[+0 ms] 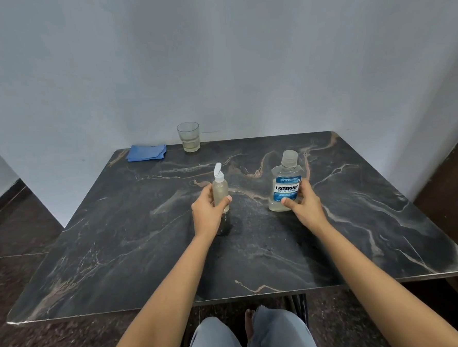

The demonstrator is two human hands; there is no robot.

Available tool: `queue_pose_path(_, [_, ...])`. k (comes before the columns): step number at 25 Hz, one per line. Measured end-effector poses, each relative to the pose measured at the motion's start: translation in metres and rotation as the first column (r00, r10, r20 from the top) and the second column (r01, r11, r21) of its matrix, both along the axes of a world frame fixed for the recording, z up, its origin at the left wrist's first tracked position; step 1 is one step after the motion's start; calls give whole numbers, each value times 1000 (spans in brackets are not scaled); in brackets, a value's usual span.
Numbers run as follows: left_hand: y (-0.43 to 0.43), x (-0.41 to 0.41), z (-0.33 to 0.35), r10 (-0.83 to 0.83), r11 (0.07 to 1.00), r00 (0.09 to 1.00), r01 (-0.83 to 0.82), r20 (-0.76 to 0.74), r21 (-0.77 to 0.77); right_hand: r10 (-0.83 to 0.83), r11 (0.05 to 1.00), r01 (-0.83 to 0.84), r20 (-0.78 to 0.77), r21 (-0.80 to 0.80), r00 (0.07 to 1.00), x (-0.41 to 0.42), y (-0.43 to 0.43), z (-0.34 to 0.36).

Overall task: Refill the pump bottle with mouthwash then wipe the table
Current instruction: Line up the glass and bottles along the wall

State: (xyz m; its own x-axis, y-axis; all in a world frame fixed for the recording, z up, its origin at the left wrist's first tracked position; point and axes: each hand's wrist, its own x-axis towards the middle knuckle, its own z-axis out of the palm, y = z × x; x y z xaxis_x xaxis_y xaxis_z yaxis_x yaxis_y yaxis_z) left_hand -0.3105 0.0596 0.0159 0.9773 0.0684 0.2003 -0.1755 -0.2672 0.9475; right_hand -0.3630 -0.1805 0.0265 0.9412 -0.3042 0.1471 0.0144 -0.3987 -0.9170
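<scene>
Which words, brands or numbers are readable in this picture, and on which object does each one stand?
"LISTERINE": label of the mouthwash bottle.
"COOL MINT": same label, just below.
Small print above and below these: too small to read.
No text visible on the pump bottle, glass or cloth.

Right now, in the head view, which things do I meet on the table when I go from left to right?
blue cloth → glass → pump bottle → mouthwash bottle
</scene>
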Motion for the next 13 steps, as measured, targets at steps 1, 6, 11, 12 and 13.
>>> queue_pose_path(1, [0,0,-1,-4,1000,1000,4,-1,-2,0,1000,0,-4,-2,1000,0,0,0])
queue_pose_path(6, [6,-4,-1,-72,997,997,72,-14,-6,-145,989,146,11,-30,989,-7,8,1])
queue_pose_path(11, [26,2,3,-36,999,999,37,13,-32,-270,898,385,423,-212,865,-36,67,-7])
queue_pose_path(12, [31,7,5,-5,998,1000,6,8,-60,-177,921,300,422,-248,889,-34,81,-8])
queue_pose_path(13, [35,12,8,23,997,1000,-23,7,-69,-93,936,216,394,-279,914,-27,91,-7])
